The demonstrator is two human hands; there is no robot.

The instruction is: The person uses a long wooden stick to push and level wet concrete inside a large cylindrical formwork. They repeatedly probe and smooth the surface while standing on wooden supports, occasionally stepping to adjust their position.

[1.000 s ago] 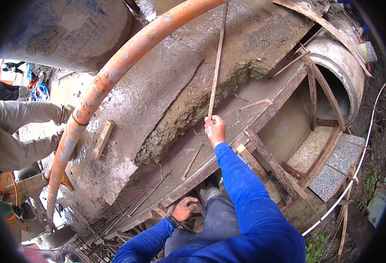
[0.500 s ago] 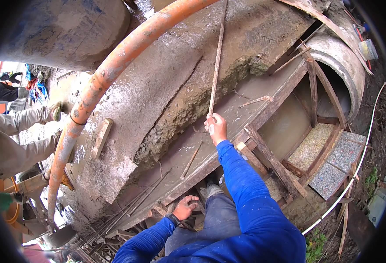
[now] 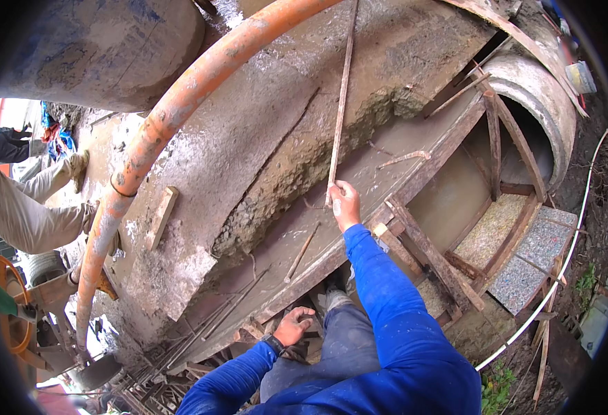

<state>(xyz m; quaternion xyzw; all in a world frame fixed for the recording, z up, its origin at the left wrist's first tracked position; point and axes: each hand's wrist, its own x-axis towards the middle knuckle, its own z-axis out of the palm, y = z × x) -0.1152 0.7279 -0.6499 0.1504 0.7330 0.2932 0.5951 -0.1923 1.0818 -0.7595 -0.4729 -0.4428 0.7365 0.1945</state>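
With my right hand (image 3: 345, 205) closed round its near end, I hold a long thin mud-coated stick (image 3: 342, 104) that runs away to the top of the view. Its near end is over the narrow mud-filled channel (image 3: 359, 187) between a rough concrete edge (image 3: 269, 190) and a wooden form board (image 3: 414, 180). My left hand (image 3: 292, 328) lies beside my bent left leg, close to the timber framing. Its thumb stands apart from the loosely curled fingers, and I see nothing in it.
A thick orange pipe (image 3: 172, 104) arches across the left, near a co-worker's legs (image 3: 48, 200). A large concrete pipe (image 3: 549, 90) lies at the right, beside timber braces (image 3: 518, 145). Rebar pieces (image 3: 302, 252) stick out of the channel. A wood block (image 3: 161, 218) rests on the wet concrete.
The co-worker at the left has shifted, legs and boots now placed differently, uncovering more of a steering wheel. My hands and the stick have hardly moved.
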